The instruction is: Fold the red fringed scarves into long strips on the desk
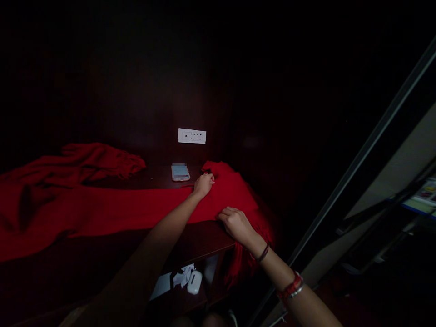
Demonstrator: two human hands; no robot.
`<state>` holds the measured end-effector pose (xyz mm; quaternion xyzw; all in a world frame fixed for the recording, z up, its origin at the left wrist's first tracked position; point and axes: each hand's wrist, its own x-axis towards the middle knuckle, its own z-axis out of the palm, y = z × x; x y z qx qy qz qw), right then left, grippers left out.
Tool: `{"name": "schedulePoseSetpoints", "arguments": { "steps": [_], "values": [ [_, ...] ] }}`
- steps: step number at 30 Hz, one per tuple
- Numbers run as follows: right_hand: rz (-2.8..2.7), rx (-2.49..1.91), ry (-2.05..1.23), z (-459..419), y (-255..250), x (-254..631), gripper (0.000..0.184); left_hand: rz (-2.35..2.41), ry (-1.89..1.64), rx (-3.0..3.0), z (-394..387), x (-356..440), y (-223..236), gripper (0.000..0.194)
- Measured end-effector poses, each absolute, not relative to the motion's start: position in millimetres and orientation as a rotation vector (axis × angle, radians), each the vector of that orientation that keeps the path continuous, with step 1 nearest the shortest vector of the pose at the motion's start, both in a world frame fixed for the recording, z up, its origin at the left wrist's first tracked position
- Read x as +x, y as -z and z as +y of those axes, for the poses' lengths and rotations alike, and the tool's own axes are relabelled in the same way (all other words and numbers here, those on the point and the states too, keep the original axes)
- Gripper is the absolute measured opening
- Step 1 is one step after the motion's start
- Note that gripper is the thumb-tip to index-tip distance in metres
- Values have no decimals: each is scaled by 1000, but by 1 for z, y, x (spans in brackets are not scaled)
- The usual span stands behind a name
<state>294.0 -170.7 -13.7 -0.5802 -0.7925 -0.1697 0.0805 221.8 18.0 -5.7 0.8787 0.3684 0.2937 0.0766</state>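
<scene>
A long red scarf (pixel 136 209) with fringed ends lies stretched from left to right along a dark wooden surface. Its right end is spread wide, and the fringe hangs over the edge there. My left hand (pixel 203 185) is closed on the scarf's far edge, close to the right end. Nearer to me, my right hand (pixel 236 223) has its fingers curled on the near edge, the fingertips partly hidden. Just left of my left hand, a phone (pixel 180 172) with a lit screen lies on the dark surface.
A white socket panel (pixel 192 136) is set in the dark back wall. The open compartment below holds a white rounded case (pixel 194 282), crumpled tissue (pixel 184 275) and a pale flat sheet (pixel 161 286). A metal-edged frame (pixel 368 136) slants down the right side.
</scene>
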Motion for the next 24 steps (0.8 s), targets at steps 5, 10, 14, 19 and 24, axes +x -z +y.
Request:
{"name": "schedulePoseSetpoints", "arguments": {
  "steps": [5, 10, 14, 19, 24],
  "values": [
    [-2358, -1725, 551, -170, 15, 295, 20, 1050, -935, 2662, 12, 223, 0, 19],
    [-2318, -1718, 512, -171, 16, 295, 23, 812, -1030, 2823, -1, 175, 8, 37],
    [-2353, -1690, 502, -170, 14, 296, 26, 532, -410, 3013, -5, 107, 18, 42],
    [-2419, -1646, 525, -167, 14, 298, 31, 690, 28, 2931, 9, 59, 19, 52],
    [-2479, -1624, 512, -165, 14, 302, 33, 725, -67, 2998, 19, 51, 21, 53]
  ]
}}
